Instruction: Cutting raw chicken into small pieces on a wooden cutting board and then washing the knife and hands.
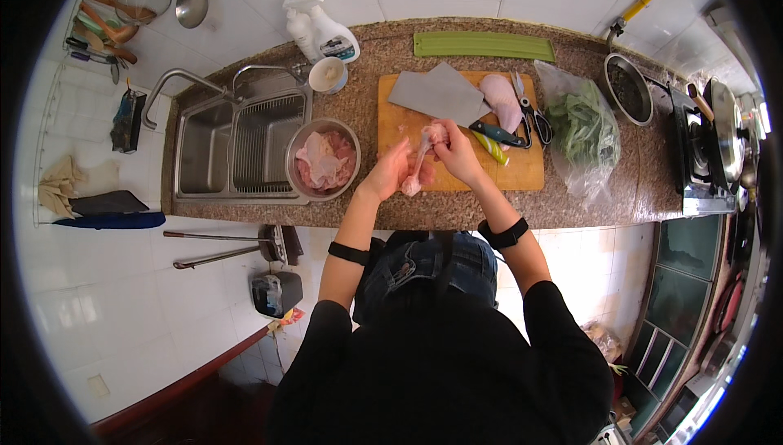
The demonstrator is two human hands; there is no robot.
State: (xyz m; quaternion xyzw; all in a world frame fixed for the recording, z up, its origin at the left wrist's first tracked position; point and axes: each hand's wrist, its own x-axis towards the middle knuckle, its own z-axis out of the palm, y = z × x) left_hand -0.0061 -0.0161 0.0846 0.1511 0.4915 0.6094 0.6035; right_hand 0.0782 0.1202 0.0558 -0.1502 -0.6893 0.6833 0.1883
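My right hand [456, 154] grips the upper end of a chicken leg bone [422, 157] with little meat on it, above the near part of a wooden cutting board [532, 173]. My left hand [391, 169] is beside the bone with its fingers apart; whether it touches the bone is unclear. On the board lie a cleaver's broad grey blade [437, 93], a raw chicken leg [501, 99], a knife with a dark handle [498, 134], a green and white tube-like item [491, 149] and kitchen scissors [525, 105]. A steel bowl [353, 166] to the left holds raw chicken pieces [324, 160].
A double steel sink [205, 145] with faucets is at the left. Spray bottles [330, 32] and a white cup [328, 75] stand behind the bowl. Right of the board are a bag of leafy greens [581, 121], a metal pan [629, 90] and a gas stove [694, 145].
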